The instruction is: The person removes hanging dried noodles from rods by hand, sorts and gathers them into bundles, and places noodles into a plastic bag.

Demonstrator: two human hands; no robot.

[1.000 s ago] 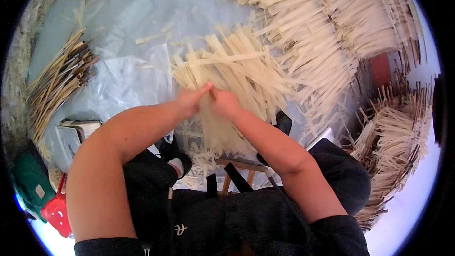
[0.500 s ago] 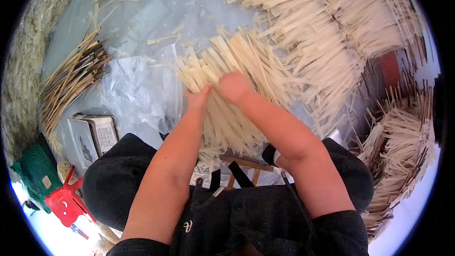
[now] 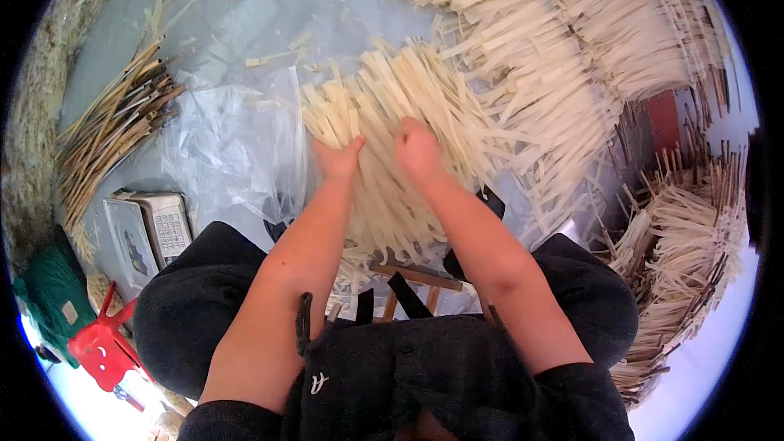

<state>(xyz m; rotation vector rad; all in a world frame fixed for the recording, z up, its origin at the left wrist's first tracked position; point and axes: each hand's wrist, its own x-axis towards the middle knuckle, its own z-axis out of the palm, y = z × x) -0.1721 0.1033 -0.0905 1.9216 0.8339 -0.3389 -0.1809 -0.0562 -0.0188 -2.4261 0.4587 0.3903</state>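
The pale strips point(image 3: 378, 175) lie around the middle of the floor point(image 3: 327, 4), seemingly light, thin, bendy, apt to slide; best gathered across their middle. The left hand point(image 3: 337, 162) spreads thumb from fingers, grip unclear; the right hand point(image 3: 419, 153) curls closed, contents hidden.

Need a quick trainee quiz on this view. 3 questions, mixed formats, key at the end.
1. True or false: the red plastic item is on the same side of the person as the bundle of sticks.

2. What lies between those sticks and the central pile of pale strips?
A) green cloth
B) clear plastic sheet
C) keypad device

3. Short answer: which hand is nearer the keypad device?

Key: 1 True; 2 B; 3 the left hand.
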